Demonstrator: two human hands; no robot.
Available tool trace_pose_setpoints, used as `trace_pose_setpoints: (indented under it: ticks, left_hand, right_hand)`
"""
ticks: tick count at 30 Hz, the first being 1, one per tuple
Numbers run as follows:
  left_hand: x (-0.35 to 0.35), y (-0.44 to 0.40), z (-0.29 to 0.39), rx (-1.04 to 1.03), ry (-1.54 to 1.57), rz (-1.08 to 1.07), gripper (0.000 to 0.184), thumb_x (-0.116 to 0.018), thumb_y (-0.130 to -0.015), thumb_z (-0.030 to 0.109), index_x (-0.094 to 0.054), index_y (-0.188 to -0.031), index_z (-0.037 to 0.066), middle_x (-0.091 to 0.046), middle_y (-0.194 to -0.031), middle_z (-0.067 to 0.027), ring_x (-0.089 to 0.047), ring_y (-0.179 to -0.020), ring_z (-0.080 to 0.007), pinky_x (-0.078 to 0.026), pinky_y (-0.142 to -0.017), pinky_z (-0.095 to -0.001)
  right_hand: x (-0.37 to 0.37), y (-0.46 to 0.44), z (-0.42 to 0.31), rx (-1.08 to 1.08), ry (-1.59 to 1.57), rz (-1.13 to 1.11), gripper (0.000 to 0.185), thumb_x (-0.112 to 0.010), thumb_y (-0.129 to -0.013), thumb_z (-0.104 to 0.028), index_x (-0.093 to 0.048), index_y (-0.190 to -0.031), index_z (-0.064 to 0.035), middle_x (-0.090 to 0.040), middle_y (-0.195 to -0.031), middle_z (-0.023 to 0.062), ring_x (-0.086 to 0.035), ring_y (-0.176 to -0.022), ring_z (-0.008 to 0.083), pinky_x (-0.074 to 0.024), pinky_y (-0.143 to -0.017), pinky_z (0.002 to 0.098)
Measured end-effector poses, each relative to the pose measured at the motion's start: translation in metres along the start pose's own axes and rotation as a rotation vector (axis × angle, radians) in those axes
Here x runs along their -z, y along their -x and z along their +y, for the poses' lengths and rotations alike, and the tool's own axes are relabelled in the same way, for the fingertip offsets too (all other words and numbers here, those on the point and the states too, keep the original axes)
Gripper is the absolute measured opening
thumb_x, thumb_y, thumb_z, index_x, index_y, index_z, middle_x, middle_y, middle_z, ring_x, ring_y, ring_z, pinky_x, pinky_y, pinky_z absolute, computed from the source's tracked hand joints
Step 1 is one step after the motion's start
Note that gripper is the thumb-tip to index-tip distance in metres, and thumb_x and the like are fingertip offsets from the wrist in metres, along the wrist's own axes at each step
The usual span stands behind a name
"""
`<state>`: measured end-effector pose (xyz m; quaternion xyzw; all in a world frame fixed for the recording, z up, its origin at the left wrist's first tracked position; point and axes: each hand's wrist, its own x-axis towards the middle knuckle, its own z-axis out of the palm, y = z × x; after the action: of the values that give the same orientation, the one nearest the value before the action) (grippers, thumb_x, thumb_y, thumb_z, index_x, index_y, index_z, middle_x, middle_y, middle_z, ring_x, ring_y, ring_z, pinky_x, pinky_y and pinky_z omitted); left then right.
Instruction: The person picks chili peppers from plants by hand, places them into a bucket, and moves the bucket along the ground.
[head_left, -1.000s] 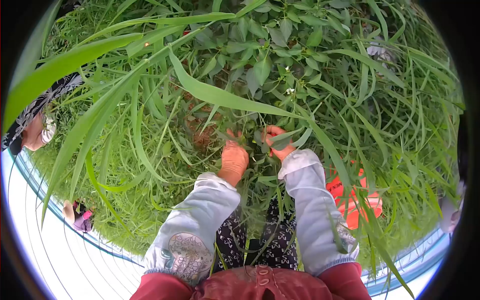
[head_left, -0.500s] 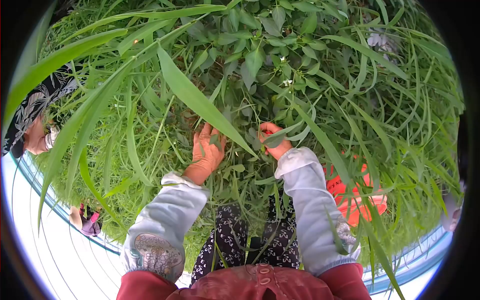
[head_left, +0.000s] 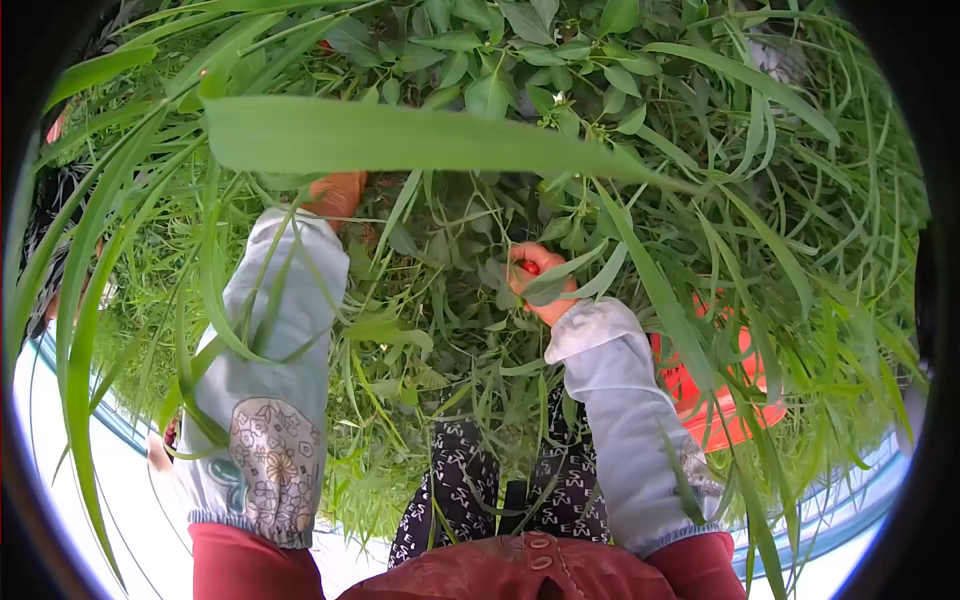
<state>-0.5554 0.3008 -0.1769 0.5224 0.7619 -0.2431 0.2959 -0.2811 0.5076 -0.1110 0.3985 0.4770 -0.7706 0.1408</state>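
My right hand (head_left: 543, 306) is curled closed in front of my knees, with small red chili peppers (head_left: 530, 267) showing between the fingers. A narrow leaf crosses part of that hand. My left hand (head_left: 338, 196) reaches forward and left into the foliage; a broad grass blade (head_left: 400, 140) near the camera covers its fingers, so their grip cannot be seen. Ahead of both hands grows a leafy pepper plant (head_left: 488, 95) with small white flowers (head_left: 559, 98).
An orange-red bucket or bag (head_left: 745, 400) stands in the grass right of my right forearm, partly behind long blades. Tall grass surrounds the plants. At the far left, a person in dark patterned clothing (head_left: 62, 190) is partly hidden. Pale sheeting (head_left: 70, 480) lies along the lower left.
My left hand has moved forward and left, away from my right hand, and its fingers went behind the grass blade. My right hand stays nearly in place, still closed.
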Motion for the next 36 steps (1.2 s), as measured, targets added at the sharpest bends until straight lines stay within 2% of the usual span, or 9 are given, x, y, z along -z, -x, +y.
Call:
trace_pose_setpoints:
  ticks: [7,10,12,17,22,27,29,31,36]
  left_hand:
    - [0.006,-0.010,-0.008,0.150,0.227,-0.151,0.042,-0.060,-0.076,0.017,-0.048,-0.115,0.008,-0.057,-0.086,-0.0088,-0.054,-0.071,-0.0210,-0.043,-0.061,-0.0344]
    - [0.017,0.003,-0.016,0.221,0.424,-0.139,0.043,-0.061,-0.075,0.017,-0.048,-0.115,0.008,-0.056,-0.084,-0.0080,-0.053,-0.069,-0.0199,-0.042,-0.060,-0.0339]
    - [0.025,0.017,-0.022,0.283,0.612,-0.130,0.043,-0.061,-0.075,0.017,-0.048,-0.115,0.008,-0.056,-0.083,-0.0074,-0.053,-0.067,-0.0192,-0.042,-0.059,-0.0336]
    - [0.036,0.060,-0.031,0.396,1.106,-0.203,0.044,-0.063,-0.073,0.017,-0.048,-0.114,0.007,-0.055,-0.080,-0.0061,-0.051,-0.064,-0.0174,-0.041,-0.057,-0.0327]
    - [-0.003,0.110,-0.020,0.391,1.475,-0.371,0.046,-0.065,-0.072,0.017,-0.048,-0.113,0.007,-0.054,-0.076,-0.0047,-0.049,-0.061,-0.0156,-0.040,-0.054,-0.0318]
    - [0.017,0.120,0.002,0.355,1.250,-0.499,0.042,-0.071,-0.066,0.018,-0.054,-0.102,0.007,-0.050,-0.069,-0.0011,-0.047,-0.059,-0.0102,-0.038,-0.052,-0.0265]
    - [-0.018,0.136,0.025,0.372,1.704,-0.305,0.035,-0.070,-0.067,0.017,-0.054,-0.096,0.006,-0.050,-0.069,-0.0004,-0.047,-0.059,-0.0101,-0.039,-0.052,-0.0257]
    - [-0.012,0.155,0.047,0.410,1.772,-0.186,0.027,-0.069,-0.068,0.013,-0.053,-0.089,0.005,-0.051,-0.068,-0.0019,-0.049,-0.060,-0.0116,-0.041,-0.054,-0.0262]
    - [0.063,0.197,0.113,0.119,1.148,0.054,0.025,-0.065,-0.068,0.002,-0.050,-0.087,0.005,-0.055,-0.074,-0.0103,-0.057,-0.065,-0.0257,-0.045,-0.058,-0.0324]
  right_hand:
    - [-0.004,-0.002,0.002,-0.047,-0.186,-0.050,0.016,-0.059,-0.077,-0.005,-0.054,-0.092,-0.0042,-0.051,-0.064,-0.0030,-0.044,-0.049,0.0043,-0.0318,-0.036,0.0184]
    - [-0.001,-0.002,0.003,-0.192,-0.262,-0.119,0.030,-0.068,-0.075,-0.014,-0.053,-0.099,-0.0019,-0.057,-0.074,0.0047,-0.054,-0.067,0.0106,-0.0440,-0.057,0.0234]
    - [-0.005,-0.007,0.013,-0.156,-0.474,-0.056,0.030,-0.068,-0.076,-0.014,-0.053,-0.099,-0.0020,-0.057,-0.073,0.0049,-0.054,-0.066,0.0108,-0.0439,-0.057,0.0233]
    - [0.004,-0.004,0.018,-0.035,-0.047,-0.065,0.029,-0.066,-0.076,-0.014,-0.054,-0.100,-0.0030,-0.057,-0.070,0.0046,-0.054,-0.063,0.0106,-0.0436,-0.054,0.0236]
    - [-0.004,0.014,0.020,-0.249,0.062,-0.033,0.025,-0.063,-0.077,-0.017,-0.055,-0.097,-0.0046,-0.056,-0.065,0.0024,-0.050,-0.054,0.0088,-0.0386,-0.046,0.0225]
    - [-0.003,0.014,0.015,-0.326,0.057,0.003,0.024,-0.063,-0.077,-0.020,-0.055,-0.096,-0.0070,-0.054,-0.064,-0.0003,-0.044,-0.047,0.0079,-0.0323,-0.038,0.0223]
    - [-0.002,0.013,0.011,-0.364,0.127,0.026,0.025,-0.063,-0.076,-0.021,-0.054,-0.096,-0.0074,-0.053,-0.064,-0.0007,-0.043,-0.046,0.0078,-0.0321,-0.038,0.0227]
    - [-0.001,0.011,0.012,-0.389,0.168,0.046,0.026,-0.063,-0.076,-0.022,-0.054,-0.096,-0.0080,-0.053,-0.064,-0.0010,-0.042,-0.046,0.0077,-0.0317,-0.037,0.0231]
    - [0.003,0.009,0.025,-0.366,0.144,0.032,0.021,-0.062,-0.077,-0.017,-0.053,-0.095,-0.0086,-0.052,-0.064,0.0000,-0.043,-0.047,0.0081,-0.0329,-0.037,0.0237]
